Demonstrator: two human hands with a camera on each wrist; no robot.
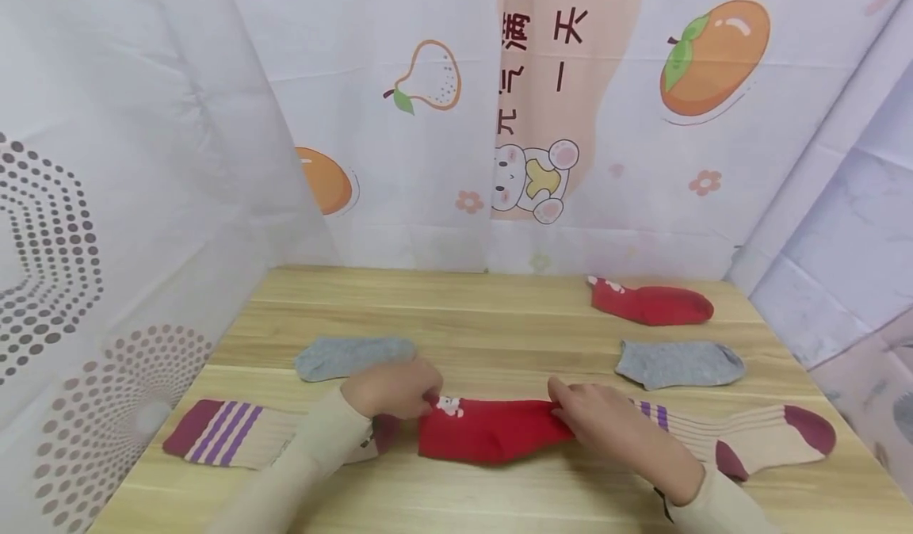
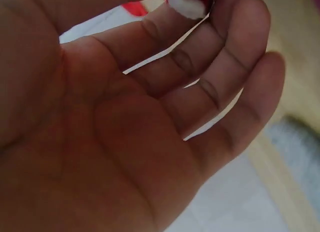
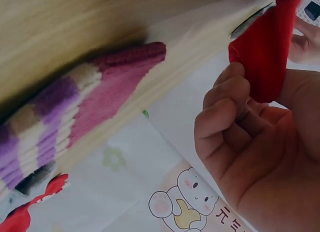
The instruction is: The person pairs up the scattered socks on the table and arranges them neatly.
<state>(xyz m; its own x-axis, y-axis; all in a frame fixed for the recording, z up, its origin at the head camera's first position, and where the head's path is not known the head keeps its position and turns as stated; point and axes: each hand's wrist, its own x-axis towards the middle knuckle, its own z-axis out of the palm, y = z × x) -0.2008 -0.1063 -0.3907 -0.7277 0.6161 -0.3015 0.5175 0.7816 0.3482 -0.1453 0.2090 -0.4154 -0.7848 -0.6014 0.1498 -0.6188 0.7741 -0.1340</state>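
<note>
Wooden table (image 1: 492, 312), red sock (image 1: 492, 431) pinched at both ends!

It spans the near middle: left hand (image 1: 395, 387) nips the patterned end, right hand (image 1: 609, 423) the other, fingers closed. Grey socks (image 1: 681, 364) and striped socks (image 1: 766, 439) flank it; another red sock (image 1: 652, 304) lies back right.

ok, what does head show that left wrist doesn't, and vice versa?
Only head: the right hand pinching one end of the held red sock, plus the pear print and bear print on the curtain.

Only left wrist: the palm side of the left hand; head shows its back.

Both: the left hand, part of the held red sock at its fingertips, and a gray sock, blurred at left wrist's right edge.
</note>
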